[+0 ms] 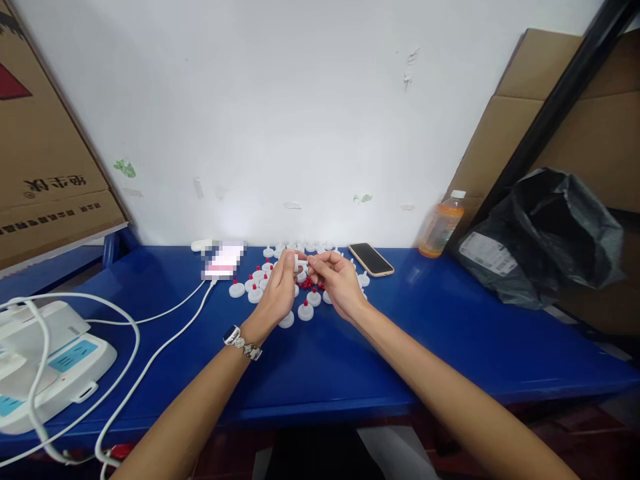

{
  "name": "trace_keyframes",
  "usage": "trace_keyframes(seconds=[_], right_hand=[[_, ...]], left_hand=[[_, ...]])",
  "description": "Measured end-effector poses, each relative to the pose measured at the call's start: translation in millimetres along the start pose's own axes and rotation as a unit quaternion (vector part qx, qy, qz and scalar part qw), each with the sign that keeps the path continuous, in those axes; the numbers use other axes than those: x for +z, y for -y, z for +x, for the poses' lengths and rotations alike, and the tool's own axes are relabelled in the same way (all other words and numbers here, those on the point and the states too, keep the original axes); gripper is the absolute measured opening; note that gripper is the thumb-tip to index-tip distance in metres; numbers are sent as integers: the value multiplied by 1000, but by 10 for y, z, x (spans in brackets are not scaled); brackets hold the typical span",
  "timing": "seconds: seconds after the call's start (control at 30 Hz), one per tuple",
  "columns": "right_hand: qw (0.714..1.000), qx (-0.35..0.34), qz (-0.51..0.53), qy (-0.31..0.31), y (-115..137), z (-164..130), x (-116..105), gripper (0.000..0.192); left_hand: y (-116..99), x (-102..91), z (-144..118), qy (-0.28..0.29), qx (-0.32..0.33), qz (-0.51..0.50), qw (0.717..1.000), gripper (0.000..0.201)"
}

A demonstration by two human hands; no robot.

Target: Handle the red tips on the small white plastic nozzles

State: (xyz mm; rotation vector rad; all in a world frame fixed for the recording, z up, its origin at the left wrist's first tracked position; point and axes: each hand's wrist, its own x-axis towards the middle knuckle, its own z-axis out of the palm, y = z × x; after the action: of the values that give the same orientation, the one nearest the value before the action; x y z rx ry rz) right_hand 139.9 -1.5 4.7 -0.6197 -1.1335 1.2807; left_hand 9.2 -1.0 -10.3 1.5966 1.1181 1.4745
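My left hand (279, 291) is closed on a white nozzle cap (299, 263), its spout turned towards the right. Thumb and fingers of my right hand (344, 283) pinch at the end of that spout. Whatever small piece they hold there is mostly hidden by the fingertips. Below and between the hands lies a pile of small red tips (311, 284). Around it stand several white nozzle caps on the blue table, some with a red tip on the spout, such as the near cap (305, 311), and others bare, such as the cap at the right (364, 279).
A phone (372, 259) lies right of the caps; a blurred-out screen (223, 261) with a charging cable is to the left. An orange drink bottle (442, 225) and a black plastic bag (535, 233) stand at the right. A white power strip (75, 360) with looping cables occupies the left.
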Motion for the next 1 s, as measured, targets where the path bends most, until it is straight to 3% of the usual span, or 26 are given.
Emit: trace_keyframes(seconds=[0.2,0.33,0.4,0.47,0.57,0.77,0.83,1.0], right_hand=[[998,-37,-41,14,-16,-7,47,34],[990,-68,-122,31,47,189,-52,34],[974,-98,-204,17,75,385,-167,28],[943,-109,-313,9,76,609,-285,18],[873,-85,-479,44,11,908,-386,5],[731,-51,-666,143,-192,1226,-332,11],[708,-35,-684,170,-215,1288,-314,10],[689,-23,-704,172,-196,1383,-252,8]], left_hand=[[8,44,52,15,-19,-38,999,63],[-58,-131,112,31,11,79,996,57],[-81,-260,142,10,23,146,989,52],[-84,-371,169,-14,46,193,980,46],[-54,-461,201,-11,86,246,965,36],[37,-496,236,6,109,313,944,31],[68,-508,242,12,107,333,937,32],[128,-516,247,15,106,351,930,34]])
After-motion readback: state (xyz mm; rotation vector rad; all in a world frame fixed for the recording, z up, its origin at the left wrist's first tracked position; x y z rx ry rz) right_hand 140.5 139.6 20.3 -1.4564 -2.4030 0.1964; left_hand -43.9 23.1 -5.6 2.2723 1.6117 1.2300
